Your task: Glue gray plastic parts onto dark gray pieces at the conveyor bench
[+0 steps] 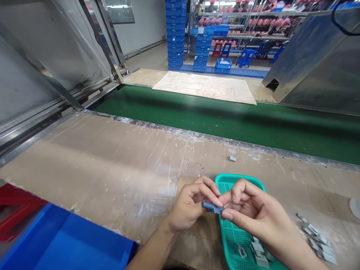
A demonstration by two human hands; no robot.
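- Both hands meet low in the view, just over the near-left corner of the teal basket (pixel 225 183), pinching one small blue-grey part (pixel 212 207) between them.
- That blue-grey part lies with its long axis roughly left to right, tilted slightly down toward the basket side; its free end pokes out to the left.
- Left hand (pixel 189 208) curls around the part from the side away from the basket, its fingertips closed on or right against it; the grip is clenched, though how much of the holding it does I cannot tell.
- Right hand (pixel 254 213) comes in from over the basket, thumb under and fingers folded above, grasping the part's other end. Neither hand is clearly nearer; they share it.
- Inside the basket, toward its near end, sit a few pale grey pieces (pixel 257 249), well below the hands.
- Beyond the basket's far rim, one small grey piece (pixel 232 158) lies alone on the bench (pixel 112 165).
- To the right of the basket, a loose row of flat metal clips (pixel 316 236) lies on the bench, near but apart from the right wrist.
- Left of the basket the bench is scuffed, taped brown board, running out to a blue bin (pixel 70 240) at the near edge and a red stool (pixel 14 210) beside it.
- Past the basket's far side, a metal strip edges the bench, then a green conveyor belt (pixel 225 120) runs across.
- Further off, beyond the belt, stand stacked blue crates (pixel 174 33) and shelving.
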